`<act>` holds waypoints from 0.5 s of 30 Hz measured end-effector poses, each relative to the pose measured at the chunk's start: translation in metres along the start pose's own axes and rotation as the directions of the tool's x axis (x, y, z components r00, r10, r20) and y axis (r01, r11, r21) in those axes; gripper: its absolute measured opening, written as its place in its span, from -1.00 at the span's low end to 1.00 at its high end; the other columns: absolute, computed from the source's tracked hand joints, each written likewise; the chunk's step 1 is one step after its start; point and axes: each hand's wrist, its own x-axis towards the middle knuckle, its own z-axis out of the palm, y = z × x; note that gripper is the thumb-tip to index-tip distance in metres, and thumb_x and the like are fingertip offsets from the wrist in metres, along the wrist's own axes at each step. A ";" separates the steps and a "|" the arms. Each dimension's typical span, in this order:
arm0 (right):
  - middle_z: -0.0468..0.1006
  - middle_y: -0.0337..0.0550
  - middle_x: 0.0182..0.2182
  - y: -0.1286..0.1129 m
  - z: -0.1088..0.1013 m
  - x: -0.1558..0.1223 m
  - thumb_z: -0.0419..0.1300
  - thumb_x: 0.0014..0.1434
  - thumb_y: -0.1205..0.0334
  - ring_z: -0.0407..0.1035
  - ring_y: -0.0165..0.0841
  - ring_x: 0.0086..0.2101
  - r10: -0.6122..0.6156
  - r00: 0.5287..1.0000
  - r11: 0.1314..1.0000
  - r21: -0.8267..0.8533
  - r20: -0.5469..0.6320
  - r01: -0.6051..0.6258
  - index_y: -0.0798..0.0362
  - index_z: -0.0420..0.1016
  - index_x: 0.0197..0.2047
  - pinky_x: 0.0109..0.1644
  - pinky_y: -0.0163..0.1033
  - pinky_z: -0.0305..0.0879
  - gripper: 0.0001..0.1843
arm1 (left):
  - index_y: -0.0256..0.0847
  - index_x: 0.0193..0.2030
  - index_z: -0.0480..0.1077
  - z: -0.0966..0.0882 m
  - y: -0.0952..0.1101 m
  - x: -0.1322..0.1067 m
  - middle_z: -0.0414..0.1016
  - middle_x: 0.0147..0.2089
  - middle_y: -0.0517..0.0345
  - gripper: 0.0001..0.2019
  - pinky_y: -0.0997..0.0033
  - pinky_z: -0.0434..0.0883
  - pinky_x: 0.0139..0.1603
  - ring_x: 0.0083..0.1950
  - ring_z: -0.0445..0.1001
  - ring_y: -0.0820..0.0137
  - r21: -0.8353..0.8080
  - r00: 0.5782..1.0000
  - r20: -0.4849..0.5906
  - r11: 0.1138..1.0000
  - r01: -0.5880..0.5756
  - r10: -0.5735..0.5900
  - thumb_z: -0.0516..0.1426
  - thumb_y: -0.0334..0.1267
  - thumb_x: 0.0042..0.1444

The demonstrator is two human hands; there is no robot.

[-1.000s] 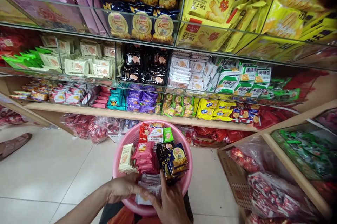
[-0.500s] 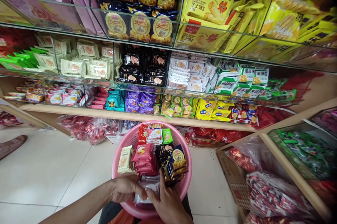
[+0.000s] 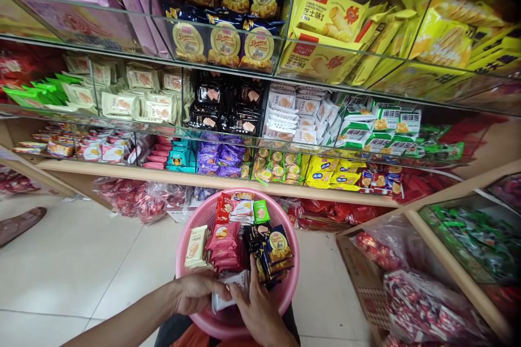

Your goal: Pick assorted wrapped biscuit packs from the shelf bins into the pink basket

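A round pink basket (image 3: 291, 282) sits just below me, filled with small snack packets: cream ones at the left, red ones (image 3: 222, 244) in the middle, dark blue ones (image 3: 273, 252) at the right. At the basket's near edge both hands close on a stack of white packets (image 3: 230, 290). My left hand (image 3: 195, 292) grips the stack from the left with curled fingers. My right hand (image 3: 258, 309) holds it from the right, fingers reaching up beside the dark packets.
Glass shelves (image 3: 228, 64) packed with snack packets rise in front. A wooden ledge (image 3: 203, 180) runs under them. A wooden-framed case (image 3: 448, 260) with bagged sweets stands at the right. White floor tiles (image 3: 81, 260) lie at the left, with a foot at the far left edge.
Both hands have lifted the white packet stack slightly and tilted it inside the basket's near edge. The view has shifted a little to the right.
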 end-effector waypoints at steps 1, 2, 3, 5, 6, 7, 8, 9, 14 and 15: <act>0.45 0.18 0.01 0.000 0.000 0.001 -0.03 0.22 0.03 0.36 -0.10 0.01 -0.004 1.000 1.000 0.002 -0.016 0.004 0.19 -0.15 0.34 0.01 -0.04 0.27 -0.27 | -0.30 -0.38 0.52 0.000 0.000 0.000 0.59 -0.40 0.11 -0.74 0.31 0.37 -0.02 -0.18 0.53 0.27 -0.037 1.000 -0.008 0.999 0.002 -0.002 0.29 -0.49 -0.33; 0.45 0.17 0.01 0.001 0.000 0.002 -0.03 0.22 0.03 0.35 -0.11 0.02 -0.004 1.000 1.000 0.007 -0.024 0.004 0.19 -0.16 0.34 0.02 -0.05 0.27 -0.27 | -0.31 -0.38 0.52 0.002 0.000 -0.001 0.59 -0.40 0.11 -0.74 0.33 0.36 0.00 -0.18 0.53 0.27 -0.081 1.000 -0.012 0.997 -0.002 0.001 0.29 -0.49 -0.33; 0.44 0.18 0.02 0.002 0.000 0.002 -0.05 0.23 0.03 0.35 -0.12 0.02 0.000 1.000 1.000 0.016 -0.027 0.000 0.20 -0.17 0.34 0.01 -0.06 0.28 -0.27 | -0.31 -0.39 0.52 0.003 0.001 -0.002 0.59 -0.41 0.11 -0.75 0.35 0.36 0.01 -0.18 0.53 0.28 -0.122 1.000 -0.018 0.992 -0.016 0.014 0.30 -0.49 -0.34; 0.43 0.21 0.03 0.003 0.000 0.003 -0.07 0.24 0.02 0.36 -0.13 0.01 0.016 1.000 0.999 0.035 -0.019 -0.016 0.25 -0.21 0.34 0.00 -0.07 0.29 -0.26 | -0.32 -0.40 0.51 0.007 0.000 -0.004 0.59 -0.42 0.10 -0.76 0.36 0.36 0.01 -0.20 0.54 0.29 -0.166 0.997 -0.048 0.984 -0.067 0.060 0.31 -0.47 -0.33; 0.42 0.22 0.04 0.004 -0.001 0.004 -0.08 0.24 0.01 0.36 -0.13 0.01 0.028 1.000 0.999 0.042 -0.011 -0.028 0.26 -0.23 0.34 0.00 -0.07 0.29 -0.25 | -0.32 -0.41 0.51 0.009 -0.001 -0.006 0.60 -0.42 0.10 -0.77 0.36 0.36 0.01 -0.20 0.54 0.29 -0.180 0.995 -0.062 0.979 -0.090 0.080 0.32 -0.46 -0.32; 0.41 0.23 0.05 0.004 -0.001 0.004 -0.09 0.24 0.00 0.35 -0.12 0.02 0.041 0.999 0.998 0.042 0.001 -0.041 0.28 -0.24 0.34 0.00 -0.06 0.29 -0.24 | -0.32 -0.40 0.51 0.011 -0.001 -0.007 0.60 -0.41 0.09 -0.77 0.36 0.36 0.01 -0.21 0.54 0.30 -0.192 0.993 -0.072 0.976 -0.106 0.094 0.33 -0.45 -0.31; 0.40 0.24 0.05 0.004 -0.001 0.005 -0.09 0.24 -0.01 0.34 -0.11 0.03 0.051 0.999 0.998 0.035 0.014 -0.052 0.29 -0.23 0.34 0.01 -0.04 0.28 -0.23 | -0.32 -0.39 0.51 0.013 -0.002 -0.008 0.60 -0.40 0.08 -0.77 0.36 0.36 0.01 -0.22 0.54 0.31 -0.199 0.992 -0.080 0.973 -0.116 0.102 0.33 -0.44 -0.31; 0.40 0.25 0.05 0.003 -0.002 0.005 -0.09 0.24 -0.01 0.34 -0.10 0.03 0.058 0.998 0.998 0.024 0.025 -0.059 0.30 -0.22 0.34 0.01 -0.03 0.28 -0.23 | -0.32 -0.38 0.51 0.013 -0.003 -0.009 0.60 -0.40 0.08 -0.75 0.37 0.37 0.00 -0.23 0.54 0.31 -0.200 0.991 -0.087 0.973 -0.114 0.098 0.34 -0.44 -0.31; 0.48 0.21 -0.02 0.001 -0.011 -0.003 -0.12 0.24 -0.01 0.43 -0.04 -0.08 0.043 0.999 0.992 -0.116 0.021 -0.041 0.24 -0.09 0.32 -0.08 -0.01 0.33 -0.30 | -0.30 -0.33 0.51 0.010 -0.001 -0.011 0.60 -0.38 0.07 -0.70 0.35 0.43 -0.12 -0.26 0.54 0.32 -0.127 0.994 -0.103 0.991 -0.043 0.030 0.36 -0.36 -0.29; 0.50 0.19 -0.06 0.001 -0.014 -0.006 -0.11 0.23 -0.01 0.45 -0.03 -0.12 0.034 0.999 0.983 -0.182 0.012 -0.031 0.21 -0.03 0.31 -0.12 -0.01 0.34 -0.32 | -0.30 -0.31 0.51 0.009 0.000 -0.011 0.60 -0.36 0.06 -0.70 0.36 0.44 -0.16 -0.27 0.54 0.33 -0.108 0.994 -0.110 0.994 -0.018 0.006 0.36 -0.33 -0.28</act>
